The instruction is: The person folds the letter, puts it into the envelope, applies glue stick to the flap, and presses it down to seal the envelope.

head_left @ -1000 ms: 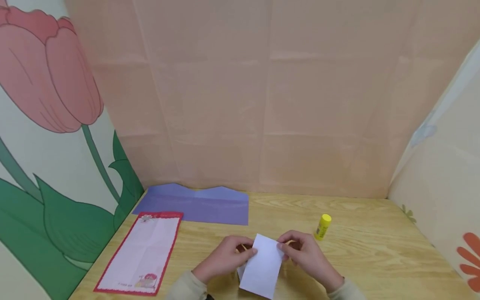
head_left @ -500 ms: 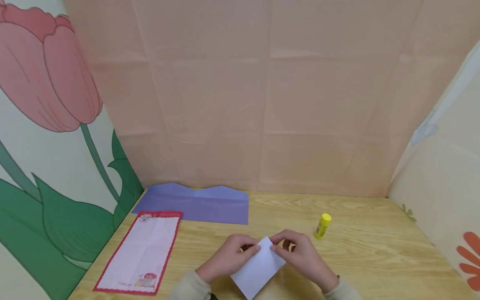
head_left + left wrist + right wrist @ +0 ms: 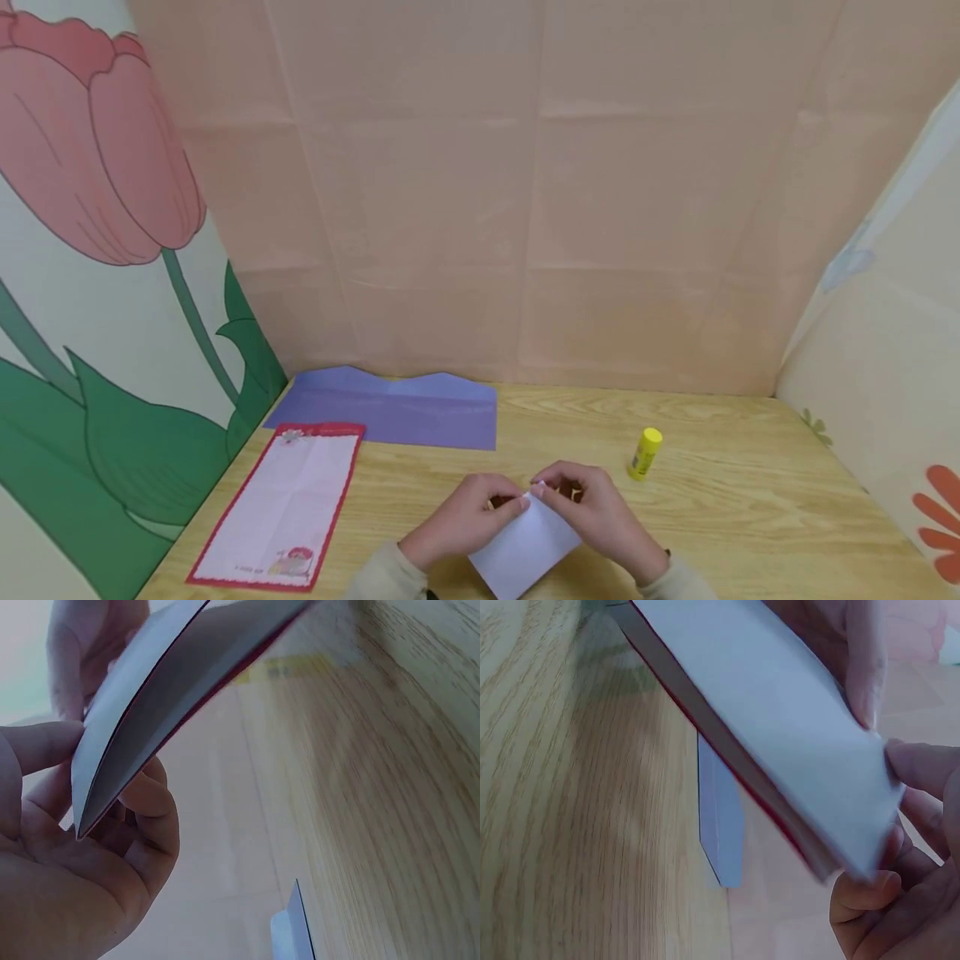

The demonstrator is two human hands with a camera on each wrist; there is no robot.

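Observation:
A folded sheet of paper [image 3: 521,546], white on the outside with a red edge, is held up between both hands in the head view. My left hand [image 3: 480,510] pinches its upper edge between thumb and fingers. Close beside it, my right hand [image 3: 592,510] pinches the same edge near the corner. In the left wrist view the folded paper [image 3: 139,697] shows a gap between its layers. The right wrist view shows the paper [image 3: 757,712] slanting down to the fingers, its layers slightly apart at the red edge.
A red-bordered sheet of letter paper [image 3: 281,508] lies on the wooden table [image 3: 750,500] at the left. Behind it is a purple envelope [image 3: 420,417] with its flap raised. A yellow glue stick [image 3: 646,454] stands at the right. A pinkish sheet [image 3: 525,208] covers the back wall.
The folded paper has turned from nearly upright to slanted. Both hands have come closer together along its upper edge. The envelope, letter paper and glue stick stay put.

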